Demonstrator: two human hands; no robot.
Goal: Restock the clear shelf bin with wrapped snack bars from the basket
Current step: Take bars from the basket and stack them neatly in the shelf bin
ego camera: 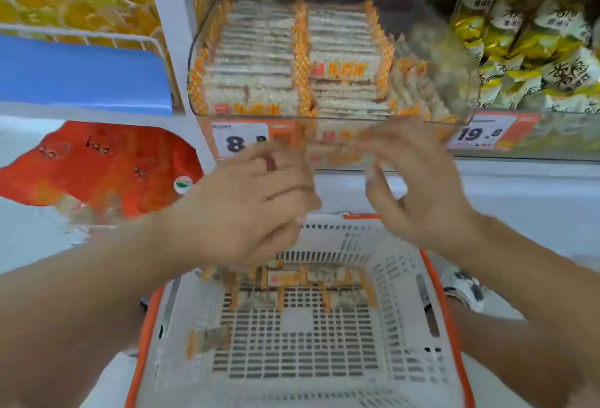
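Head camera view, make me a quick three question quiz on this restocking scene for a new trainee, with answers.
1. True or false: the clear shelf bin already holds rows of wrapped snack bars.
2. Multiple choice: the few bars left in the basket lie A) against its far end, B) heaped at its near end, C) outside it.
3. Short answer: where are the left hand and right hand?

Key: 1 true. 2 A. 3 Raised above the basket, just below the bin's front; motion blur hides their grip.

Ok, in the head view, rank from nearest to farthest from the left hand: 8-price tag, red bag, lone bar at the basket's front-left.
From the left hand:
1. 8-price tag, just above it.
2. Red bag, to its left.
3. Lone bar, below, in the basket.
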